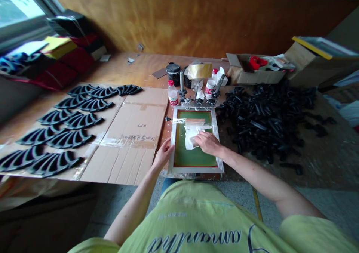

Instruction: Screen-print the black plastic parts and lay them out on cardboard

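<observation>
A screen printing frame (220, 152) with silvery rails and green mesh lies on the table in front of me. My right hand (209, 144) is over the mesh, fingers closed on a crumpled white wipe (191, 141); whether it is cloth or paper I cannot tell. Just beyond the wipe, a squeegee (195, 121) with a wood-coloured edge rests across the mesh, near white smears. My left hand (164, 153) is at the frame's left rail, fingers slightly apart and holding nothing. Metal hinge clamps (198, 100) stand at the frame's far end.
Black fan-shaped pieces (70, 139) lie in rows on flattened cardboard (131, 122) to the left. A heap of small black parts (260, 114) covers the right side. Behind the clamps are a red-capped bottle (172, 94), a black tub (173, 73), a tape roll (199, 70) and an open carton (252, 76).
</observation>
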`<state>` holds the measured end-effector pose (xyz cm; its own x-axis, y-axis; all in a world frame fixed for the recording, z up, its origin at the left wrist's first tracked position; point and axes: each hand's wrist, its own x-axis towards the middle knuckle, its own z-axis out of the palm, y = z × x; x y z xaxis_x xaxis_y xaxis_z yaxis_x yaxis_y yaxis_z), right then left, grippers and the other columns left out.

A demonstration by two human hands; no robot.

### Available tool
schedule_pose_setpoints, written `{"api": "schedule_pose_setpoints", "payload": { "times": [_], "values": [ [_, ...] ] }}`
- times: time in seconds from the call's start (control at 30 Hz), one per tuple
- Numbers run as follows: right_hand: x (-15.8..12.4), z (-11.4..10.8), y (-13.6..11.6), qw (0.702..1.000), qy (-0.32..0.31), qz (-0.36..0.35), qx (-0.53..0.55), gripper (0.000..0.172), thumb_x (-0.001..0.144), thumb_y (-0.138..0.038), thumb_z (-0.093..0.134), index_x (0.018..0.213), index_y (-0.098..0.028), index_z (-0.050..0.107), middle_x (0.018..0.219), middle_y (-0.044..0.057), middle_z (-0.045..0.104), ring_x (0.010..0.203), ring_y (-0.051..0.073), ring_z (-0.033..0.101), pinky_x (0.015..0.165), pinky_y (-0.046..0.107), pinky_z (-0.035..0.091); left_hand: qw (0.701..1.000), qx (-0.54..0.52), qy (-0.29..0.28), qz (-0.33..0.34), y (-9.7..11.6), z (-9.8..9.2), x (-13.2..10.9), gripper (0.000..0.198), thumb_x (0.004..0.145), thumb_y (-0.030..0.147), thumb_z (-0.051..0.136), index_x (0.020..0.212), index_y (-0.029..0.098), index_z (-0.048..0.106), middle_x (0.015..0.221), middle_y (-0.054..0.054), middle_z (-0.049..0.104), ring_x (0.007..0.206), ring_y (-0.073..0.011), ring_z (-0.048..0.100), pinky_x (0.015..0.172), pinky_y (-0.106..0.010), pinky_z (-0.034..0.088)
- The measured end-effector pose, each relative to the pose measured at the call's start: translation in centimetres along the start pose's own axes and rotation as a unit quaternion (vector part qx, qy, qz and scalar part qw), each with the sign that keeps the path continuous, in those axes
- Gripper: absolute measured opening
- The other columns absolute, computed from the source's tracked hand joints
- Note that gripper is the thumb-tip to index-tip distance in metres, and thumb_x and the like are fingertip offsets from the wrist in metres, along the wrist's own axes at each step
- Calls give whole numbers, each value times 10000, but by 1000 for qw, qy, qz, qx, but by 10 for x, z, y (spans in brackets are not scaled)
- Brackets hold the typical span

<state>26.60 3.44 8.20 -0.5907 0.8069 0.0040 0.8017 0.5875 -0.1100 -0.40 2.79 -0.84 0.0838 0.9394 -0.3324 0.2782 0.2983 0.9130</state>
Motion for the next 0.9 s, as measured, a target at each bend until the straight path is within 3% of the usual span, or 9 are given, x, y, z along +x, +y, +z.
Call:
{"api": "schedule_pose_setpoints", "payload": {
  "times": [0.13,0.23,0.33,0.47,0.53,0.67,0.73,0.83,0.9],
  "values": [
    [-11,-9,6,995,-16,-88,34,154,896,-112,542,897,-169,684,882,66,689,859,198,580,732,297,390,1000,-8,0,-5,2,0,-1,676,801,537,629,1390,212,566,678,26,614,575,-125,542,520,-221,393],
    [-3,-7,9,998,31,-48,35,102,872,-129,591,869,-176,681,848,51,683,843,199,572,725,298,388,1000,-22,-8,-8,5,-1,-2,710,784,547,650,1393,194,559,659,33,596,553,-113,515,508,-215,365],
    [-6,7,3,995,90,-42,4,164,886,-90,544,924,-156,688,918,81,701,887,212,569,743,313,401,999,-48,-18,-10,6,-1,-2,769,762,559,676,1408,165,539,650,35,588,536,-103,493,503,-212,343],
    [-12,14,-2,993,78,-83,19,112,880,-138,602,926,-173,698,906,65,713,871,207,601,734,305,428,997,-72,-21,-15,8,0,-3,806,748,571,690,1415,148,526,653,30,589,536,-101,491,497,-209,329],
    [1,4,2,995,84,-43,39,103,884,-230,659,971,-200,707,896,43,719,860,201,623,734,297,443,996,-80,-26,-18,13,-2,-5,834,740,579,697,1429,150,508,651,33,588,527,-99,487,489,-205,322],
    [41,-35,26,985,133,96,48,498,869,-358,714,1348,-293,590,985,34,725,862,205,647,757,295,469,993,-108,-38,-25,45,-11,-20,882,718,560,741,1470,197,457,654,43,604,512,-95,494,474,-195,317],
    [47,-54,49,969,180,159,54,560,895,-412,673,1424,-305,524,1005,43,721,848,213,651,753,303,472,989,-144,-34,-24,70,-17,-28,778,716,544,758,1387,213,541,702,31,635,541,-98,532,489,-195,355],
    [25,-63,93,916,285,268,86,399,981,-432,507,1304,-226,617,985,68,725,855,220,652,763,312,469,983,-185,-6,21,112,-23,-29,534,765,608,697,1081,178,688,710,14,640,549,-96,547,493,-200,393],
    [1,-51,112,891,287,334,111,341,998,-394,453,1108,-175,690,898,74,721,819,218,646,751,312,466,974,-211,22,86,143,-24,-20,532,823,668,596,985,170,691,741,-7,663,565,-101,568,502,-208,425]
  ]
}}
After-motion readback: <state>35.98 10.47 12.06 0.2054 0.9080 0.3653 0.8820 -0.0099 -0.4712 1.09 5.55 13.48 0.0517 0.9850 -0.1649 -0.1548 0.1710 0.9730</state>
